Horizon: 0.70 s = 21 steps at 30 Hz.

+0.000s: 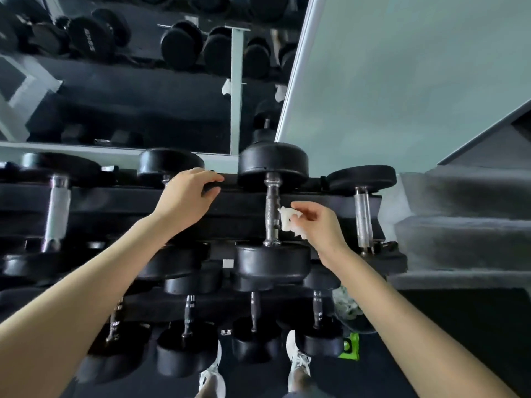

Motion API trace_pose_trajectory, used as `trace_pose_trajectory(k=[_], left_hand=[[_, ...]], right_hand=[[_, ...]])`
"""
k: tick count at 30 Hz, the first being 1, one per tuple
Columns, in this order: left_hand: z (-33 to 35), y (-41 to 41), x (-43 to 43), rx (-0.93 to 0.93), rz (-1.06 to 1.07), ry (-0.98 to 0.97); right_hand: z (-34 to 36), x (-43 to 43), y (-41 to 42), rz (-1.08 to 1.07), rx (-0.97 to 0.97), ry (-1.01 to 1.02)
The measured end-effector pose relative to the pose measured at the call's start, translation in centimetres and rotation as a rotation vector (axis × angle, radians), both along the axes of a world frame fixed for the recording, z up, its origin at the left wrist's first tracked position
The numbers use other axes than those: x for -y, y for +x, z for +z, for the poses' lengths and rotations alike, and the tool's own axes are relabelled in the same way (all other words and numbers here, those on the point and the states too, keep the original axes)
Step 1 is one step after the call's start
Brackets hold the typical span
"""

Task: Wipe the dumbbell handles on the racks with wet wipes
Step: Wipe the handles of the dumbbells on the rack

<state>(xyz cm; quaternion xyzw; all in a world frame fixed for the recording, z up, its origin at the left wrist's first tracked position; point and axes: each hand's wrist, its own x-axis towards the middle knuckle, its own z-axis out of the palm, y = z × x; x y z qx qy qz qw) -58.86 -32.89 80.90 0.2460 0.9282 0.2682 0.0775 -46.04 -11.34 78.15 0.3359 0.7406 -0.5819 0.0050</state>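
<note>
Forearms reach over the rack [115,202]. The right hand [319,222] pinches a wipe [288,222] against the middle dumbbell handle [272,211]. The left hand [189,196] grips the rack's far edge, probably to brace.

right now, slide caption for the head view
Right hand holds a wet wipe to a dumbbell handle; left hand grips the rack.

Left hand [186,196] hid most of a dumbbell handle [165,179]; its fingers [211,177] gripped a dark rack edge [227,187], detail unclear. Wet wipe [287,222] was partly hidden behind right fingers [309,209]. Dumbbells [59,208] far left of them were blurred, edge-cropped.
</note>
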Motion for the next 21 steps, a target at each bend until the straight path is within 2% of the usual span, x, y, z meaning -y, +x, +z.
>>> trace_pose_trajectory(k=[4, 10, 16, 18, 21], left_hand=[[0.0, -1.4, 0.0, -0.047, -0.147, 0.028], [-0.5, -2.8, -3.2, -0.048, -0.245, 0.118], [-0.6, -4.6, -6.4, -0.005, -0.276, 0.074], [-0.6, -5.0, -7.2, 0.011, -0.308, 0.075], [-0.5, -5.5, -7.8, 0.066, -0.295, 0.142]], right_hand=[[-0.6, 2.0, -0.4, -0.132, -0.003, 0.147], [-0.7, 3.3, -2.1, -0.060, -0.034, 0.329], [-1.9, 2.5, -5.8, 0.153, 0.032, 0.615], [-2.8, 2.4, -5.8, 0.302, 0.022, 0.694], [-3.1, 2.2, -3.9, 0.551, 0.040, 0.954]])
